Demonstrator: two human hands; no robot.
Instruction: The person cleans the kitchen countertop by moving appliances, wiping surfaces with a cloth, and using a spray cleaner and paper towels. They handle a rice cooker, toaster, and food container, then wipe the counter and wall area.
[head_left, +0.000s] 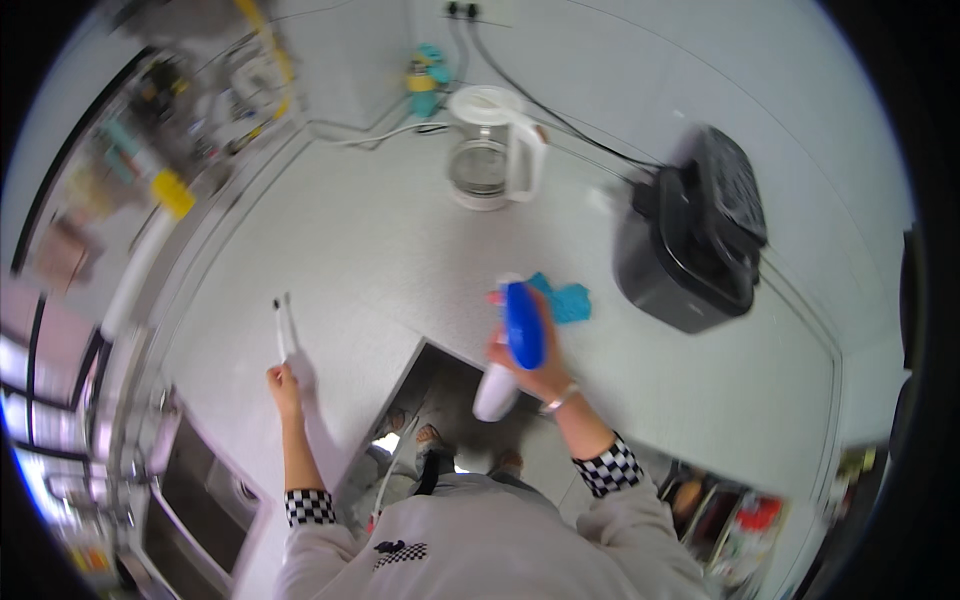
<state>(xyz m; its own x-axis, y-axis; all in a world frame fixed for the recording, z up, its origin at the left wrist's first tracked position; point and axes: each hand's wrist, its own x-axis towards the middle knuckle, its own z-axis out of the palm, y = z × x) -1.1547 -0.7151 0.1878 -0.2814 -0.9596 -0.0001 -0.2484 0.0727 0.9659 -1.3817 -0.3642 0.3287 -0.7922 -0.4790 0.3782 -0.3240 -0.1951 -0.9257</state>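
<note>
My left hand (285, 386) grips the lower end of a thin white brush, perhaps a toothbrush (280, 330), its dark bristle end pointing away from me over the white countertop (360, 262). Held in my right hand (547, 360) is a spray bottle with a blue trigger head (525, 326) and a white body (495, 391), above the counter's inner corner. A crumpled blue cloth (571, 302) lies on the counter just beyond that hand. Farther back stands an electric kettle with a clear body (480, 169) and a white lid and handle.
A black countertop appliance, possibly an air fryer (679, 262), stands at the right by the wall, with a cable behind. A teal and yellow bottle (424, 90) is in the back corner. At the lower left is a sink (195, 510); cluttered window-ledge items line the left.
</note>
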